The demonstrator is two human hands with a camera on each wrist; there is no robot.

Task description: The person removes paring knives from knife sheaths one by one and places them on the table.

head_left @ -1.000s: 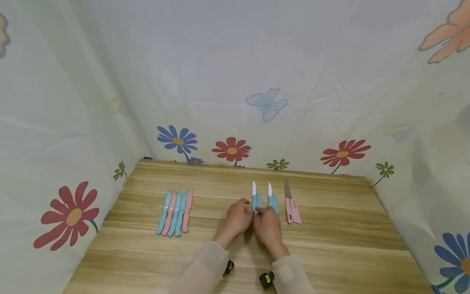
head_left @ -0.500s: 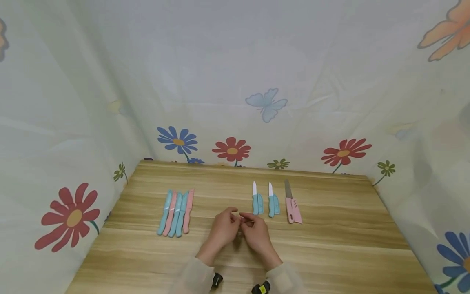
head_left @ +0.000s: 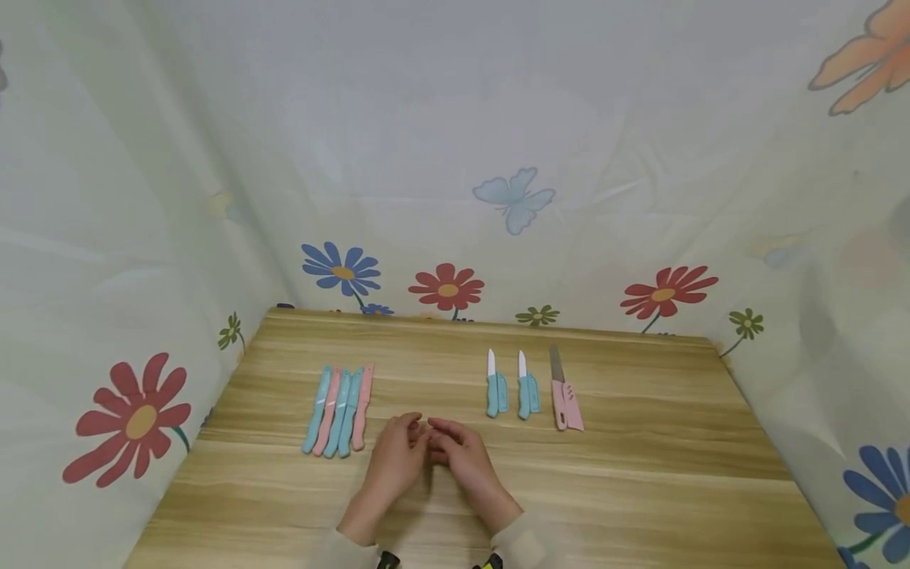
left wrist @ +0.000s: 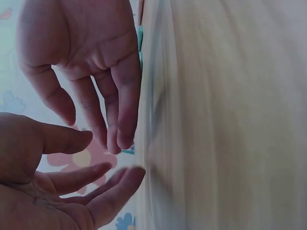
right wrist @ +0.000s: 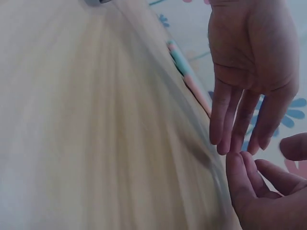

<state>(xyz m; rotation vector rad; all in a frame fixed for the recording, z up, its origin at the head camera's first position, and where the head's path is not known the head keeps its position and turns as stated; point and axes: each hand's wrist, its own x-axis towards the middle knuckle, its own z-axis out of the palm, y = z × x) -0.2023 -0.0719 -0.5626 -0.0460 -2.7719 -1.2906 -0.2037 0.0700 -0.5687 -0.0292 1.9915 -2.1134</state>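
Note:
Both hands hover over the near middle of the table, bare and holding nothing that shows. My left hand (head_left: pixel 394 458) has its fingers loosely bent, with the tips close to those of my right hand (head_left: pixel 465 462), whose fingers are also relaxed. The wrist views show gently curved fingers facing each other. Right of the hands lie two teal paring knives, one (head_left: pixel 492 393) left of the other (head_left: pixel 524 395), with white blades and teal sheaths alongside. Beyond them is a pink knife (head_left: pixel 558 403) with a grey blade, beside its pink sheath (head_left: pixel 572 407).
Left of the hands, several slim teal and pink knives (head_left: pixel 344 412) lie side by side, their upper parts apparently sheathed. They rest on a wood-grain table (head_left: pixel 640 490). Flower-printed white cloth (head_left: pixel 398 158) encloses the table's back and sides.
Both hands have left the leftmost teal paring knife, moving leftward and back toward the person. Their fingertips, bunched together half a second ago, are now looser. The knives lie as before.

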